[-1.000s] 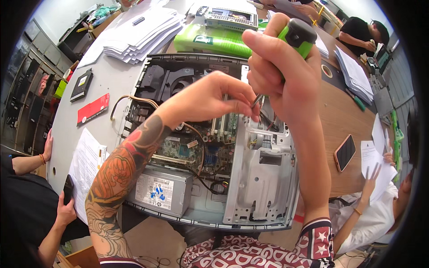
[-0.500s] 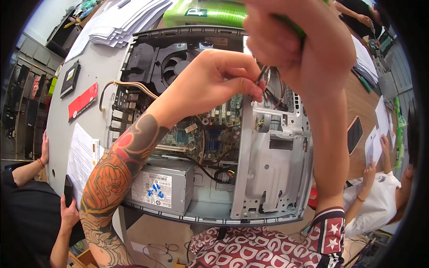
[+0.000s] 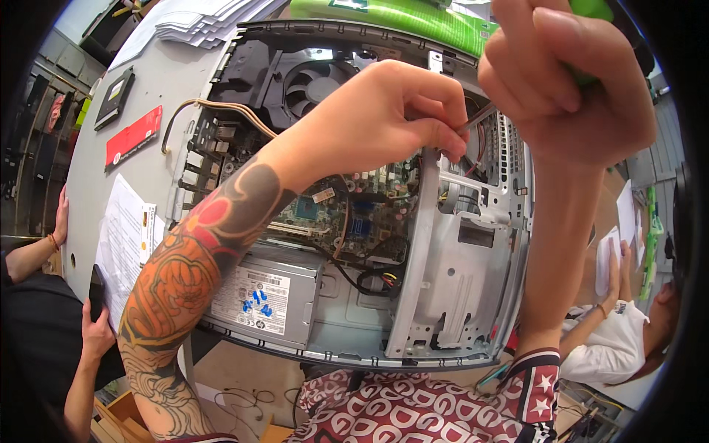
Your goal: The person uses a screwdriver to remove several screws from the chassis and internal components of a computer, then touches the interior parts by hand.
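An open desktop computer case (image 3: 354,353) lies flat before me, its circuit board (image 3: 362,225) exposed. My right hand (image 3: 569,92) is closed around the green handle of a screwdriver (image 3: 483,114), above the case's right side. The shaft slants down and left into the fingertips of my left hand (image 3: 417,111). Those fingers pinch at its end, over the metal drive bracket (image 3: 425,251); whether a screw sits between them is hidden. A black fan (image 3: 306,90) is beyond my left wrist. Several small blue pieces, like screws, rest on the power supply (image 3: 295,284) near my left forearm.
Paper stacks (image 3: 199,22) and a green package (image 3: 413,26) are behind the case. To the left lie a black drive (image 3: 114,100), a red card (image 3: 134,137) and printed sheets (image 3: 122,229). One person holding a phone (image 3: 96,292) stands left; another in white (image 3: 609,343) is at right.
Both my hands have shifted right relative to the view, the right one further and slightly down. The screwdriver now leans more sideways. The case also appears a little higher and further right.
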The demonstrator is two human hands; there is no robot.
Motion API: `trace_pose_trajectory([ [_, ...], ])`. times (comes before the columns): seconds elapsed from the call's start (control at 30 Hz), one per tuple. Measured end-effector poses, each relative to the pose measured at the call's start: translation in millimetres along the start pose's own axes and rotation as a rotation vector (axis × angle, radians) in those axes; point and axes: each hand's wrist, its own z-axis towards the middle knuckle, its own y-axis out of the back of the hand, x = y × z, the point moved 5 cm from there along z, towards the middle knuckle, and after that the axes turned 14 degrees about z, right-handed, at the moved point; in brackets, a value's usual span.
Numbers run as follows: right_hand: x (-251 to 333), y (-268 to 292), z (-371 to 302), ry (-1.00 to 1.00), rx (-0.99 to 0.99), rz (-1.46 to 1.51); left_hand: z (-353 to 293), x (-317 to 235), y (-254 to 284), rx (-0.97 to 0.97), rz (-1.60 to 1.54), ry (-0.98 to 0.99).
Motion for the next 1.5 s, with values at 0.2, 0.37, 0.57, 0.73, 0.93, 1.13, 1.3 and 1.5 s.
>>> trace_pose_trajectory([
  [0.2, -4, -14, -11, 0.045, -0.441, -0.101, -3, 0, 3, 0.014, 0.083, -0.049],
  [0.37, 0, -49, -8, 0.023, -0.66, -0.458, 5, -6, 1, 0.038, 0.181, -0.126],
  [0.57, -12, -17, -7, 0.281, 0.047, -0.357, -7, -12, 10, -0.061, 0.36, -0.252],
  [0.73, 3, -22, -11, 0.074, -0.352, -0.36, -1, -6, 9, 0.021, 0.507, -0.355],
  [0.93, 60, 26, -44, 0.397, -0.205, 0.027, 1, -22, 3, 0.03, 0.8, -0.415],
  [1.13, 94, 88, -114, 0.473, -0.304, 0.202, -7, -38, -4, 0.028, 0.995, -0.378],
  [1.3, 78, 110, -135, 0.52, -0.379, 0.45, -5, -41, -8, -0.02, 1.008, -0.354],
  [1.5, 94, 70, -85, 0.437, -0.344, 0.097, -2, -42, -7, 0.008, 1.001, -0.348],
])
